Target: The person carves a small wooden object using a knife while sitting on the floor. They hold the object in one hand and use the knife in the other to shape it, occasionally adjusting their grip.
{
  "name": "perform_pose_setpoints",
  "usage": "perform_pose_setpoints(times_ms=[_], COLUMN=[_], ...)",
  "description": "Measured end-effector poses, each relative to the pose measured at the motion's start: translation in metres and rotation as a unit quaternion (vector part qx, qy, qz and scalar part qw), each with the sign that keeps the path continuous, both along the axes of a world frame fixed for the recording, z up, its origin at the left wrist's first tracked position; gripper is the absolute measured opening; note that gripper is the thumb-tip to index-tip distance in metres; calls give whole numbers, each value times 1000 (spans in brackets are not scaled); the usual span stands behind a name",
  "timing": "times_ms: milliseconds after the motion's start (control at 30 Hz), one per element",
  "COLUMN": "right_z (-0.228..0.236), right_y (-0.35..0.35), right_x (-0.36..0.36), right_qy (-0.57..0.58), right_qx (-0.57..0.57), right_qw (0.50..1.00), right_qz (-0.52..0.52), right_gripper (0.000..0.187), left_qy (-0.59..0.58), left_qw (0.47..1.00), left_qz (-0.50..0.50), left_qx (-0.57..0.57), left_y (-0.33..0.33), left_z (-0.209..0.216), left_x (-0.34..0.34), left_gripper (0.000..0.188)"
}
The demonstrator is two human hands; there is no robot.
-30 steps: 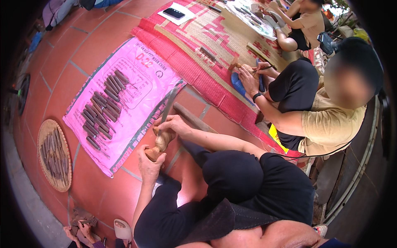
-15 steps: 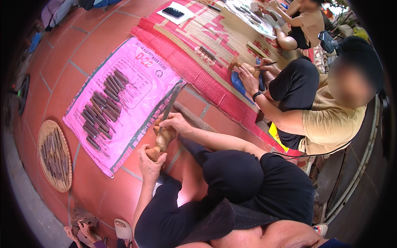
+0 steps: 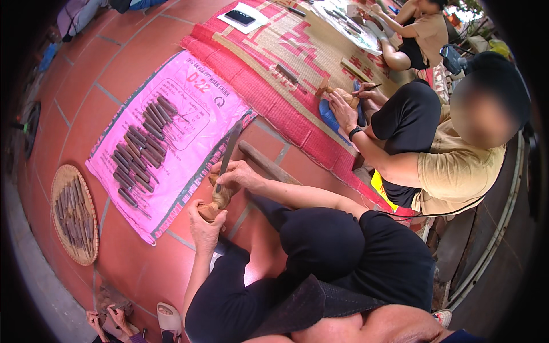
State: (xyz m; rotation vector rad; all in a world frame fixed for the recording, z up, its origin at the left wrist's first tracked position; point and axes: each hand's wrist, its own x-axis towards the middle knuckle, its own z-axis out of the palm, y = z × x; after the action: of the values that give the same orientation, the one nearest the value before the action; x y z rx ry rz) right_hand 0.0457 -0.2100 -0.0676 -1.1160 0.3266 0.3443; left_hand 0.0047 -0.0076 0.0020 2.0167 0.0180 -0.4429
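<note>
A small light-brown wooden carving (image 3: 223, 197), rounded with a narrower neck, is in front of my knees. My left hand (image 3: 205, 228) is closed round its near, block-like end. Above it, my right hand (image 3: 241, 174) grips a long, flat, grey file-like tool (image 3: 231, 143). The tool slants up and away, its lower end lying against the carving's far part. Fingers of my right hand hide some of the tool and carving, so the exact contact is hard to make out.
Chisel-like tools (image 3: 137, 151) with dark handles lie in rows on a pink sack (image 3: 200, 103). More fill a round woven tray (image 3: 94, 228) at left. A wooden stick (image 3: 266, 163) lies beyond my right forearm. A co-worker (image 3: 457, 154) sits at right by a mat (image 3: 269, 51), holding another carving.
My right hand and the file-like tool have moved slightly left and toward me. The carving and my left hand have shifted a little left.
</note>
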Motion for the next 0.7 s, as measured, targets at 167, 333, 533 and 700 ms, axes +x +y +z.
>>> perform_pose_setpoints(times_ms=[167,333,533,700], right_z=[-3,1,-11,-2], right_y=[-7,-5,-10,0], right_x=[4,-1,3,-3], right_qy=[59,-44,36,-39], right_qx=[72,-21,38,-9], right_qw=[992,998,997,999], right_qz=[-80,42,-62,35], right_gripper=[31,41,33,44], left_qy=[-72,3,48,50], left_qw=[997,1000,997,996], left_qz=[-22,11,33,28], left_qx=[34,-29,-58,-69], left_y=[2,-1,3,1], left_z=[-5,0,2,-4], left_x=[-2,1,-1,0], left_gripper=[65,64,64,63])
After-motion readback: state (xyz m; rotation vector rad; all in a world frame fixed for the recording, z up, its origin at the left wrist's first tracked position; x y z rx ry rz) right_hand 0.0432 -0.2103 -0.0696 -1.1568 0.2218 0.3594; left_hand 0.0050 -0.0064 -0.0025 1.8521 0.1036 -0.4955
